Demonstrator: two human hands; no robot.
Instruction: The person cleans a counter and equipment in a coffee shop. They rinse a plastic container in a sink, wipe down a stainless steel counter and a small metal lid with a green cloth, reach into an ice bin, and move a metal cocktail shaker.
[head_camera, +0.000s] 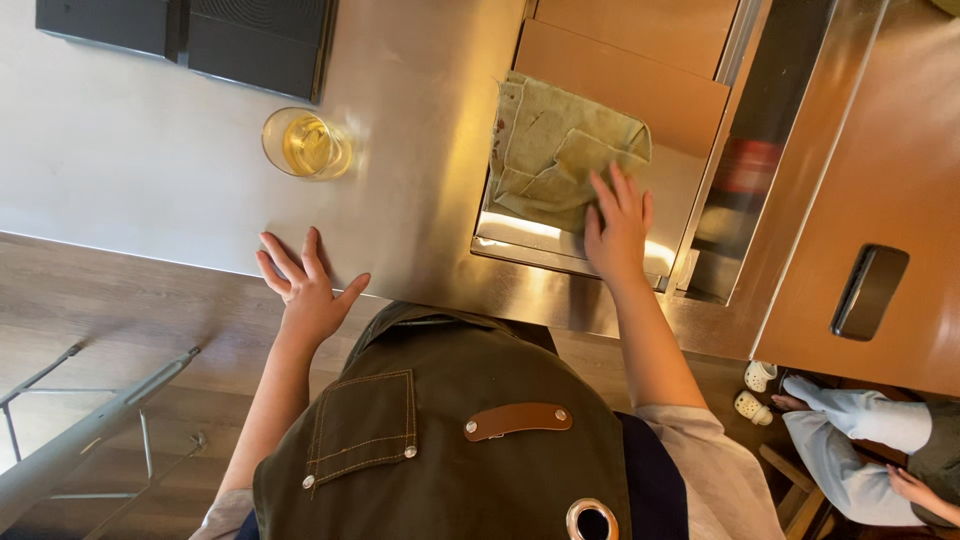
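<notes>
At the counter's near edge, the right hand's fingers (622, 192) lie spread and flat on a green cloth (556, 150), pressing down on its lower right corner without curling round it. The right hand (618, 232) reaches forward from a bare forearm, with a pale sleeve at the upper arm. The cloth is rumpled and folded over on itself, and it rests in a sunken tray (690, 180) let into the steel counter (420, 120); a bright strip of light runs along the tray's near rim just under the hand.

The left hand (308, 290) is well apart from the cloth, its fingers open and splayed, palm down on the counter's front edge, holding nothing. Beyond it, near but not touching, stands a glass (306, 144) with pale yellow liquid in it. Farther back at the counter's far left sits a black appliance (190, 38).

Behind the tray rise brown panels (640, 60), and to its right a dark slot (770, 130) runs alongside. Farther right a brown surface carries a dark handle recess (870, 290). Below the hands hangs the person's dark apron (440, 440) with a stitched pocket and a leather tab. At the lower right another person's legs (850, 440) in pale trousers show, and at the lower left a grey metal frame (90, 420) stands on the wooden floor.
</notes>
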